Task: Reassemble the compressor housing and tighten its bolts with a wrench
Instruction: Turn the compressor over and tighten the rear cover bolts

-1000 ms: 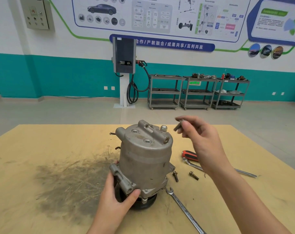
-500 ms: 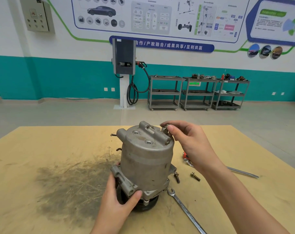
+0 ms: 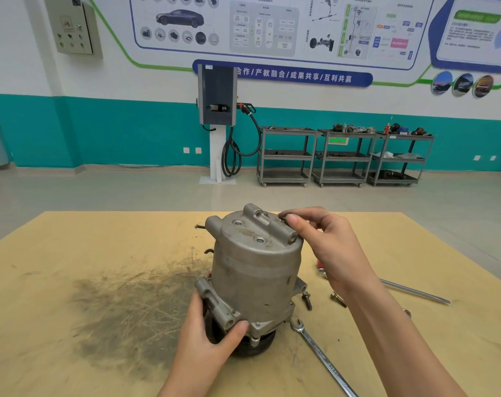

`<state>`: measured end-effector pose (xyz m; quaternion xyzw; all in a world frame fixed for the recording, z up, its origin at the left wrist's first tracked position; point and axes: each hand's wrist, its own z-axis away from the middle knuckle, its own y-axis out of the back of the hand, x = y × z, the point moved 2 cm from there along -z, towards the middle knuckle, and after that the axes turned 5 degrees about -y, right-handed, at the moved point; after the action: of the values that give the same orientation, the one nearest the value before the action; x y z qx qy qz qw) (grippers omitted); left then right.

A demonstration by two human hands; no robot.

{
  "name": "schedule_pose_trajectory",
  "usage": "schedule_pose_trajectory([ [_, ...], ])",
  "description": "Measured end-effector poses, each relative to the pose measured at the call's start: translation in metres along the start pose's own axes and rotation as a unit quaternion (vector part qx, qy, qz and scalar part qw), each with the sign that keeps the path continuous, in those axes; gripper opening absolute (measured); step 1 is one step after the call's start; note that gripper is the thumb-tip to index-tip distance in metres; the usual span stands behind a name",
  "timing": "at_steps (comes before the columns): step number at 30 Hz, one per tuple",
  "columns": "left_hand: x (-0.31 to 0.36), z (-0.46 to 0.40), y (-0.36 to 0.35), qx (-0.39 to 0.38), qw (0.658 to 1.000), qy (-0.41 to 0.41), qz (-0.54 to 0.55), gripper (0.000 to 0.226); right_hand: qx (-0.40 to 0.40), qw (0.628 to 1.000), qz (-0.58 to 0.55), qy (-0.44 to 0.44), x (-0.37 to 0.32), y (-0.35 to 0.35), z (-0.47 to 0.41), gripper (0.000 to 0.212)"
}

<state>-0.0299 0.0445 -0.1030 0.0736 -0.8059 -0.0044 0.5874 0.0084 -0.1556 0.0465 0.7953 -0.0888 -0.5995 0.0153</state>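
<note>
The compressor (image 3: 255, 279) stands upright on the table (image 3: 71, 253). At its base, the left hand (image 3: 206, 342) grips the bracket. The right hand (image 3: 326, 247) has come in to its top rim, fingertips pinching a bolt (image 3: 283, 216), likely being started by hand. Right of the compressor lie a wrench (image 3: 321, 356) and two loose bolts (image 3: 307, 300).

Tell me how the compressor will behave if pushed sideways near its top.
The compressor looks like solid cast metal, so probably heavy. It stands tall on a narrower black pulley, so it may tip. The left hand grips its base, likely steadying it.
</note>
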Motion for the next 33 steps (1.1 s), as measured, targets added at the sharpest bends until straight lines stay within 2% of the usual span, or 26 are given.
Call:
schedule_pose_trajectory([
  [2, -0.001, 0.0, 0.0, 0.0, 1.0, 0.001, -0.002, 0.087, 0.009, 1.0, 0.016, -0.012, 0.001, 0.0, -0.002, 0.007],
  [5, -0.002, 0.0, 0.001, 0.001, 1.0, 0.0, -0.004, 0.087, 0.008, 1.0, 0.011, -0.019, 0.004, -0.003, -0.004, 0.024],
  [8, -0.002, 0.0, 0.0, 0.001, 1.0, 0.0, -0.001, 0.086, -0.033, 0.997, -0.063, 0.005, 0.005, -0.007, 0.001, 0.032],
  [11, -0.001, -0.001, 0.0, -0.002, 1.0, -0.005, -0.002, 0.083, -0.075, 0.985, -0.153, -0.008, 0.01, -0.008, 0.001, 0.027],
  [14, 0.0, -0.001, 0.0, -0.003, 1.0, -0.009, -0.001, 0.078, -0.076, 0.978, -0.192, -0.026, 0.013, -0.011, -0.001, 0.018],
  [17, 0.002, 0.0, 0.0, -0.003, 1.0, -0.013, -0.007, 0.077, -0.064, 0.97, -0.225, -0.059, 0.014, -0.016, -0.002, 0.024],
  [25, 0.004, 0.003, 0.001, 0.004, 1.0, -0.006, -0.017, 0.076, -0.104, 0.961, -0.248, -0.068, 0.007, -0.011, 0.001, 0.016],
  [28, 0.004, 0.003, 0.001, 0.004, 1.0, -0.004, -0.014, 0.078, -0.087, 0.966, -0.234, -0.074, 0.007, -0.011, 0.0, 0.005],
  [31, 0.005, 0.002, 0.0, 0.005, 1.0, -0.002, -0.008, 0.082, -0.061, 0.973, -0.211, -0.067, 0.008, -0.011, -0.001, 0.007],
  [33, 0.005, 0.002, 0.0, 0.003, 1.0, -0.003, -0.009, 0.082, -0.077, 0.973, -0.205, -0.068, 0.008, -0.01, 0.0, 0.008],
])
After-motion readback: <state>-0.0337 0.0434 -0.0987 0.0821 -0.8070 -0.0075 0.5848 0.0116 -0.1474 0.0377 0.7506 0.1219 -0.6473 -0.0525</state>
